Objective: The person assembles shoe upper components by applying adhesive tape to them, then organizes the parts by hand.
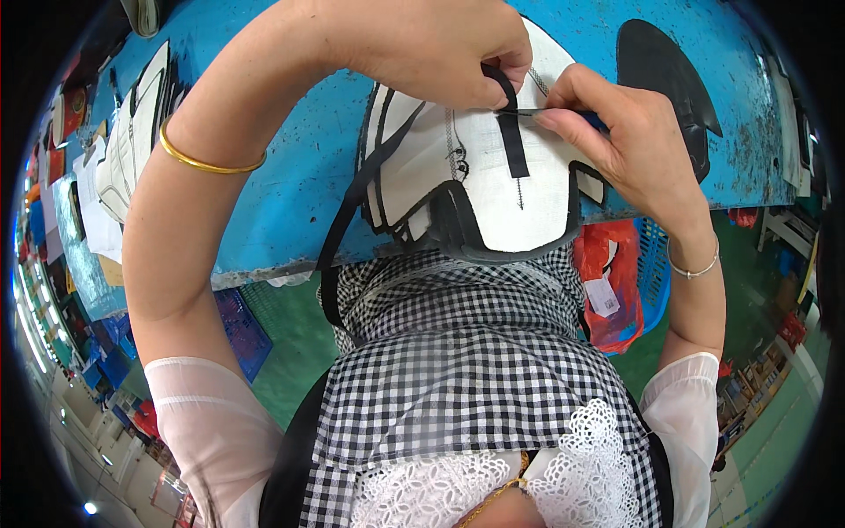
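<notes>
A white fabric panel with black edging (519,211) lies on top of a stack of similar pieces at the table's near edge. Black stitching and dark marks run over its white face. My left hand (449,57) is closed in a pinch on a black strap (515,150), whose flat end lies along the panel's middle. In my right hand (625,132) is what looks like a small pair of scissors (525,113), its dark blade touching or crossing the strap by my left fingers. Its handle is mostly hidden. A long black band (361,185) trails from under my left hand towards my lap.
The blue table (282,211) has worn, spotted paint. Black shaped pieces (664,84) lie at the right, and more white panels (136,145) at the left. Below the right edge are a red plastic bag (607,282) and a blue basket (651,273).
</notes>
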The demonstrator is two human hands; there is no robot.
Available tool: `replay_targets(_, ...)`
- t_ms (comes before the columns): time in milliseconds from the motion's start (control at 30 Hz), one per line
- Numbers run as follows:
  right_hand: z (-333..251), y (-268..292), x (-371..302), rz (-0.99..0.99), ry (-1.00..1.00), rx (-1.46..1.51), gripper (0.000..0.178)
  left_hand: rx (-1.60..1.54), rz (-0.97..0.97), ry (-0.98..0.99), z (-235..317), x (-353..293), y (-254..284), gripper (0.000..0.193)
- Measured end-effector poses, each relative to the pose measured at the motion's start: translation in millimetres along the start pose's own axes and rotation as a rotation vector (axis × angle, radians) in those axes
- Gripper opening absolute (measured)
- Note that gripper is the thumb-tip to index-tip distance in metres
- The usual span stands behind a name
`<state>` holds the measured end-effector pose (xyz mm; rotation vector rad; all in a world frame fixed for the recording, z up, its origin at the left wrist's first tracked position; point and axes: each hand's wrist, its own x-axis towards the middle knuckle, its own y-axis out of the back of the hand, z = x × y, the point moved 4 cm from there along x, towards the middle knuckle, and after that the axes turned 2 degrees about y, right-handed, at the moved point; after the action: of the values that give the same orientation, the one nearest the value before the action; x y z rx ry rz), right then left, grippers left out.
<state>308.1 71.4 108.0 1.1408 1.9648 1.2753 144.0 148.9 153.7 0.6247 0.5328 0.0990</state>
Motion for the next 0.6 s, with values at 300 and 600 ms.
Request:
replay_targets(300, -63.8, 0.6, -16.6, 0.041, 0.083, -0.094, 0.043, -0.362, 0.209, -0.181, -43.8, 8.5, -14.0, 0.021)
replay_targets(600, -68.7, -28.8, -7.8, 0.261, 0.125, -0.325, 0.022, -0.704, 0.764, -0.12, -45.6, -38.7, 35.7, 0.018)
